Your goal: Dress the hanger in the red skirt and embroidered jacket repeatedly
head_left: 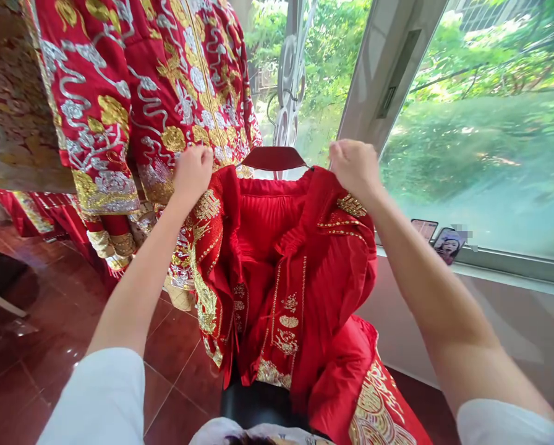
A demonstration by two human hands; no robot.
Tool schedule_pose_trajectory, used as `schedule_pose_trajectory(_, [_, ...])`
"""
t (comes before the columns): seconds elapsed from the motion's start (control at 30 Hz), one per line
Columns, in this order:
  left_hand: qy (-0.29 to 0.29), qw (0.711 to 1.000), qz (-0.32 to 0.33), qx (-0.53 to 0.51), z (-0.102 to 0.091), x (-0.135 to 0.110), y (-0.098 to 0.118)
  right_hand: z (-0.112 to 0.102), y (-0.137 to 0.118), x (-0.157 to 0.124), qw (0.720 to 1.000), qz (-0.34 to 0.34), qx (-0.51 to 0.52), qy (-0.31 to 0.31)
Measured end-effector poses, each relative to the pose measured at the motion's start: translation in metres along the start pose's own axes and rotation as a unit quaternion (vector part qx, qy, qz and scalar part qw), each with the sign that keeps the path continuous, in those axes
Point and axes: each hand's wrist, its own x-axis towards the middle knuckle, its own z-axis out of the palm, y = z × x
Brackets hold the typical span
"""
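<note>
In front of me a red jacket (330,272) with gold embroidery and beaded trim hangs on a dark red hanger (273,159). Its front is open, showing a pleated red lining. My left hand (194,173) is closed at the jacket's left-side shoulder in view. At the opposite shoulder, my right hand (355,164) is closed too, fingers curled over the cloth. The exact grip of the fingertips is partly hidden. Below, a red skirt-like cloth (379,395) with gold wave embroidery drapes near my lap.
Close on the left stands a red jacket (151,93) heavy with gold and silver embroidery. Windows (481,154) fill the right side. Two phones (448,245) rest on the window ledge. Dark red tiles (179,371) cover the floor, and a black seat (253,405) shows below.
</note>
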Motion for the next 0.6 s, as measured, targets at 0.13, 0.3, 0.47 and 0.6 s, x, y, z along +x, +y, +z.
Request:
schedule_pose_trajectory(0.13, [0.091, 0.983, 0.039, 0.154, -0.003, -0.113, 0.015, -0.005, -0.010, -0.114, 0.980, -0.021, -0.013, 0.199])
schedule_pose_trajectory(0.3, [-0.077, 0.956, -0.139, 0.247, 0.037, -0.187, 0.025, 0.051, -0.019, -0.195, 0.992, 0.117, 0.045, -0.035])
schedule_pose_trajectory(0.47, [-0.146, 0.943, -0.151, 0.259, 0.031, -0.168, 0.025, 0.062, -0.019, -0.173, 0.987, 0.099, 0.120, -0.052])
schedule_pose_trajectory(0.6, [-0.008, 0.984, -0.096, 0.152, 0.001, -0.167, 0.048, 0.012, -0.038, -0.167, 0.962, 0.003, 0.266, -0.059])
